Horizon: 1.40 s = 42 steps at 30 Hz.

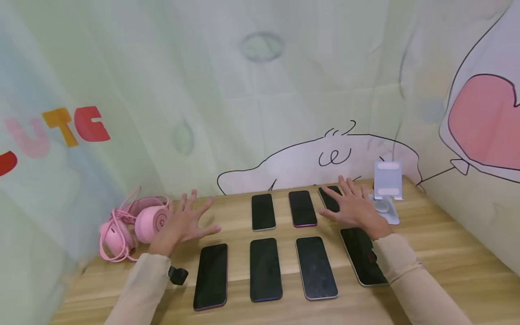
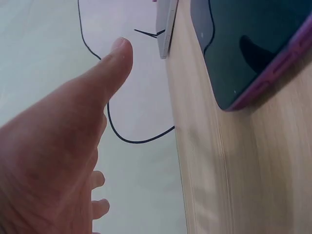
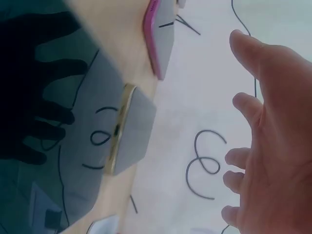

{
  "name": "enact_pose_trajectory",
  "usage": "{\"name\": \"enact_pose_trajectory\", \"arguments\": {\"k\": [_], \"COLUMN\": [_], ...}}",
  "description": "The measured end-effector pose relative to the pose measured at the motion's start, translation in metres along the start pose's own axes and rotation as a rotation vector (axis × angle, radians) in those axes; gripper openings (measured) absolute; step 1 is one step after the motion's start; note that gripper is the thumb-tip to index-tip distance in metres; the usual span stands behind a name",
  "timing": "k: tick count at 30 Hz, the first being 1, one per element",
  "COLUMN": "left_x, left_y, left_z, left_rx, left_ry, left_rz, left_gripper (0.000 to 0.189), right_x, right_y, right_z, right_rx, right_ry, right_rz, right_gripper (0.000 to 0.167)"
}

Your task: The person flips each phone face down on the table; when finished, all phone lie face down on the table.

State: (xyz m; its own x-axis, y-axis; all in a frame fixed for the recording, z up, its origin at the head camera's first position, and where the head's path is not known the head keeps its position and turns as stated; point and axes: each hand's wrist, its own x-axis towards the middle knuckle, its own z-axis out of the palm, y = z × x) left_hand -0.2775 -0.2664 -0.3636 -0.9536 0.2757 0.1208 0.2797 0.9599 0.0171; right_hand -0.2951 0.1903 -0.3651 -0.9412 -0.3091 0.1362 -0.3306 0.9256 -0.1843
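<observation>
My left hand (image 1: 184,221) hovers with fingers spread beside the pink headphones (image 1: 151,223); a phone with a purple-pink edge (image 1: 211,276) lies just in front of it. In the left wrist view, the thumb (image 2: 114,68) points forward and touches nothing. My right hand (image 1: 353,205), fingers also spread, is over the table's right side. It partly covers the rightmost back phone (image 1: 328,206), while its wrist and sleeve hide part of the rightmost front phone (image 1: 359,257). The right wrist view shows a gap between the fingers and a gold-edged phone (image 3: 135,134).
More dark-screened phones lie flat in two rows: two at the back (image 1: 263,212) (image 1: 302,208), two in front (image 1: 266,271) (image 1: 317,268). A pale phone stand (image 1: 387,180) is at the back right. A printed cloth (image 1: 260,113) hangs behind the wooden table (image 1: 231,221).
</observation>
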Motion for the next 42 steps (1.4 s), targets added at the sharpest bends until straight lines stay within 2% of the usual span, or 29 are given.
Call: {"name": "enact_pose_trajectory", "arguments": {"k": [5,14,20,27,35,42], "left_x": [0.004,0.020,0.029,0.046,0.056,0.062], "left_y": [0.000,0.004,0.013,0.018,0.036,0.049], "left_z": [0.005,0.012,0.020,0.029,0.030,0.033], "left_rx": [-0.015,-0.072,-0.101,-0.104,-0.116,-0.120], "left_ry": [-0.001,-0.051,-0.067,-0.073,-0.136,-0.200], "left_rz": [0.003,0.004,-0.004,0.014,0.068,0.111], "left_gripper": [0.092,0.094,0.095,0.097,0.096,0.094], "right_x": [0.012,0.037,0.052,0.072,0.079,0.083], "right_y": [-0.011,-0.035,-0.048,-0.059,-0.069,-0.083], "right_z": [0.004,0.024,0.033,0.038,0.049,0.049], "right_rx": [0.003,0.001,0.004,0.001,0.069,0.114], "right_ry": [-0.003,-0.055,-0.058,-0.084,-0.140,-0.225], "right_rz": [-0.016,-0.024,-0.050,-0.066,-0.082,-0.124], "right_gripper": [0.077,0.078,0.075,0.075,0.072,0.077]}}
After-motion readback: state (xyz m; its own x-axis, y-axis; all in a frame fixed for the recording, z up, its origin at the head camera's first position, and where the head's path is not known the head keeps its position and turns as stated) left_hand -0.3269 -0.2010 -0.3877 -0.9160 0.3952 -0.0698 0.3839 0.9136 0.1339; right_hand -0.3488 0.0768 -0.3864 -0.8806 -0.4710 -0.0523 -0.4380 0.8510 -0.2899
